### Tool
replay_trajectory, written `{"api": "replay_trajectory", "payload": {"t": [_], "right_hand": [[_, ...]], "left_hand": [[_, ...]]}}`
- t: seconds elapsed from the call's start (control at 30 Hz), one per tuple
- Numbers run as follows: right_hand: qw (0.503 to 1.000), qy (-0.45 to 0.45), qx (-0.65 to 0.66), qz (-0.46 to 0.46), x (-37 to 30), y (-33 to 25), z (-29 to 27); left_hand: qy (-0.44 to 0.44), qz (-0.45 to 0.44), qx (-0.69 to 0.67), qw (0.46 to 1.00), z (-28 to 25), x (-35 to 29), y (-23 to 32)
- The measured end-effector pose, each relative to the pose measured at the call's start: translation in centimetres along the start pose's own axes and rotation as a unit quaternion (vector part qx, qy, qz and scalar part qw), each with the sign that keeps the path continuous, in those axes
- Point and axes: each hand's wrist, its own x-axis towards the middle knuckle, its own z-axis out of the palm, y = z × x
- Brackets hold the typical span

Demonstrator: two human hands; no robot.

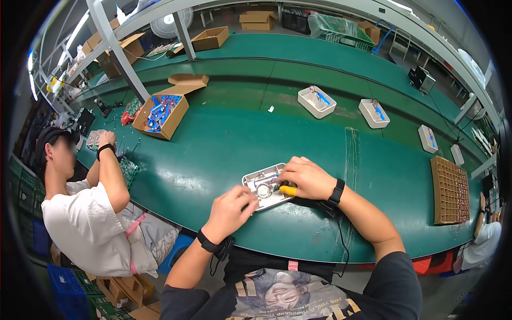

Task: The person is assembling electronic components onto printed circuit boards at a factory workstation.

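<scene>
A shallow white plastic housing (pixel 277 200) lies on the green bench in front of me. Inside it sit a round, ring-shaped white part (pixel 263 190) and some thin wires. My right hand (pixel 308 178) reaches over the housing's right end, its fingers pinched together down inside. One of its digits wears a yellow finger cot (pixel 288 190). What the pinch holds is hidden; something small and dark shows beside the fingertips. At the housing's left edge is my left hand (pixel 230 210), slightly blurred, thumb and fingers half curled but apart, with nothing visible between them.
An open carton (pixel 176 118) of blue wired parts stands far left. White housings (pixel 317 102) with blue parts form a line at far right. A divided cardboard tray (pixel 449 191) lies to the right. A co-worker (pixel 88 205) works at my left; another person sits at far right.
</scene>
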Motion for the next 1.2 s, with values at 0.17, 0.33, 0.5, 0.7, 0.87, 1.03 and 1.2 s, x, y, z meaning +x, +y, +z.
{"api": "replay_trajectory", "payload": {"t": [0.17,0.33,0.5,0.7,0.87,1.03,1.2], "right_hand": [[1.0,0.028,-0.003,-0.012,-0.1,-0.7,0.3],[0.991,0.033,0.132,0.004,0.5,-0.8,-0.2],[0.941,0.023,0.318,0.108,0.5,0.2,-0.4],[0.982,-0.025,0.189,0.018,0.4,2.7,-1.1],[0.991,-0.028,0.124,0.045,0.4,1.3,-2.0],[0.995,-0.074,0.057,0.024,0.5,1.0,-2.0],[0.994,-0.058,0.088,0.015,0.6,1.7,-1.4]], "left_hand": [[0.067,-0.053,0.072,0.994,-0.1,1.9,-0.6],[0.048,-0.05,0.086,0.994,0.1,3.1,-1.5],[0.035,-0.05,0.079,0.995,0.7,3.3,-2.0],[-0.012,-0.013,0.102,0.995,0.3,6.0,-2.4],[-0.129,0.003,0.197,0.972,1.0,8.6,-2.6],[-0.211,-0.026,0.195,0.957,1.7,10.6,-3.5],[-0.261,-0.051,0.142,0.953,2.1,11.4,-4.4]]}}
